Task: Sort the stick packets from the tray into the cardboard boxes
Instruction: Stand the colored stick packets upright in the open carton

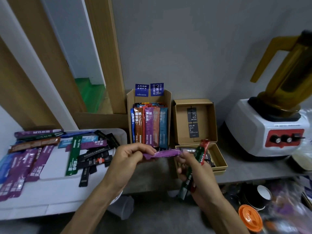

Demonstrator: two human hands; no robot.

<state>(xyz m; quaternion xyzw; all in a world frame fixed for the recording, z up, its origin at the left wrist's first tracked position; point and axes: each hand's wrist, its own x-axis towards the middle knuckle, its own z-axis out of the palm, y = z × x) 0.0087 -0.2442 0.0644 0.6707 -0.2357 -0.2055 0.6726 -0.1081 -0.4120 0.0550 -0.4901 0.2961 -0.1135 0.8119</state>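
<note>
Both hands pinched one purple packet (163, 153) between them: left hand (130, 159) at 9 o'clock, right hand (194, 168) at 3, also clutching red-green packets (194, 169).

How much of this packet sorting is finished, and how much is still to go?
Partly done. The tall cardboard box already stands full of upright coloured packets, and the flat box holds some dark ones. In hand: a purple packet held between the left hand and right hand, which also grips green and red sticks. Left: many packets still scattered on the white tray.
</note>
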